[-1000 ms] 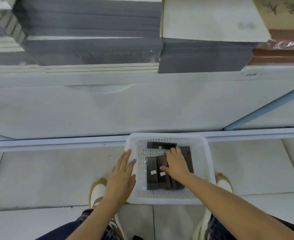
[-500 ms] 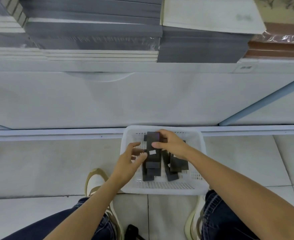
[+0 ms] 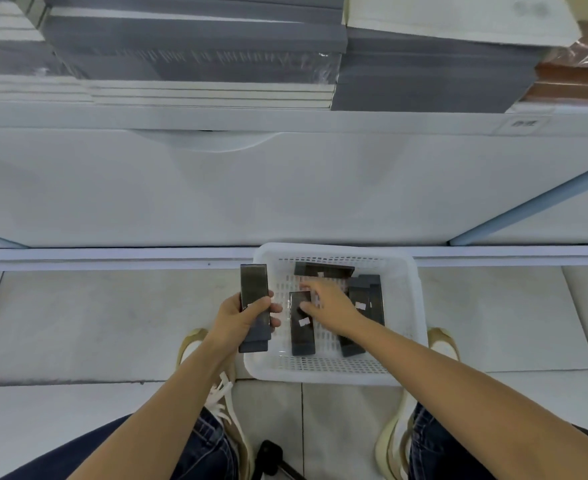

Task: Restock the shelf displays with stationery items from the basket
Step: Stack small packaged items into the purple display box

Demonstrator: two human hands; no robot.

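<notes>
The dark boxes of stationery are split between the hands and the white basket [image 3: 334, 372] on the floor tiles. One loose box [image 3: 302, 323] lies on the basket's perforated bottom left of centre, its long axis running away from the person toward the shelf, a small white label on its upper face. The right hand [image 3: 330, 308] is directly over the far end of this box, fingers spread and curled down, thumb on or just at its right edge; the hand is not yet closed on it, and whether the fingertips touch cannot be told. Since the box runs lengthwise away from the person, a pinch across its narrow width looks like the natural grasp, and the right hand is clearly the nearer one. The left hand [image 3: 247, 317] hovers just outside the basket's left rim, wrapped firmly around a small stack of the same boxes [image 3: 254, 299], held with their long axis also pointing at the shelf, so a new box could be laid onto it without turning. More boxes [image 3: 367, 306] lie at the basket's right side, partly under the right forearm, and another [image 3: 323, 271] lies crosswise along the far wall. Beyond the basket rises the white shelf front [image 3: 285, 188], with stacked grey paper packs [image 3: 195, 53] on top.
</notes>
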